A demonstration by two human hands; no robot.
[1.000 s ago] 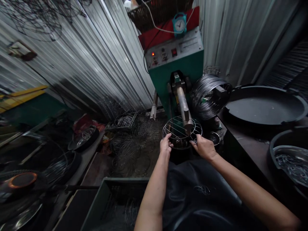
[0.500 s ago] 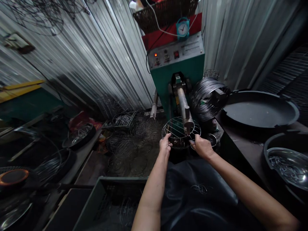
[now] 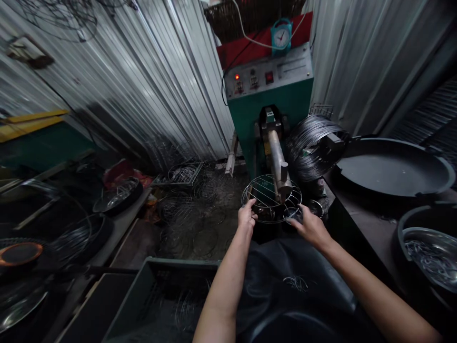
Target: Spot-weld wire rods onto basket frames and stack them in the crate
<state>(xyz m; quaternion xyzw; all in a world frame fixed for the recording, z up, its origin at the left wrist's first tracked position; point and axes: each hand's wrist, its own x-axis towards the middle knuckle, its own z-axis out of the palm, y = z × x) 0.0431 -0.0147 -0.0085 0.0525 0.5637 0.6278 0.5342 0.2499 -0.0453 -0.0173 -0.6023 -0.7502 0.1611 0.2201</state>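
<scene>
A round wire rack point(image 3: 263, 190) with parallel bars lies level at the end of a welding machine's metal arm point(image 3: 276, 155), whose tip reaches over its right part. My left hand point(image 3: 247, 215) is closed on the rack's near left rim, thumb on top. My right hand point(image 3: 311, 227) is at the near right rim, thumb and fingers spread apart around the edge. A small wire ring point(image 3: 291, 213) shows close to its fingertips; whether they touch it I cannot tell. Several small bent wires point(image 3: 297, 284) rest on the black apron point(image 3: 274, 262) over my lap.
The green machine point(image 3: 271, 97) with a lit red lamp stands ahead against corrugated metal. A wire coil point(image 3: 316, 147) hangs right of its arm. Large black pans point(image 3: 396, 166) and a metal bowl of wire pieces point(image 3: 433, 257) are at right. A green crate point(image 3: 143, 286) stands at lower left.
My right hand's thumb and fingers have spread apart from their pinch at the rack's rim. My left hand keeps its grip. The view has shifted slightly, moving the machine rightward in it.
</scene>
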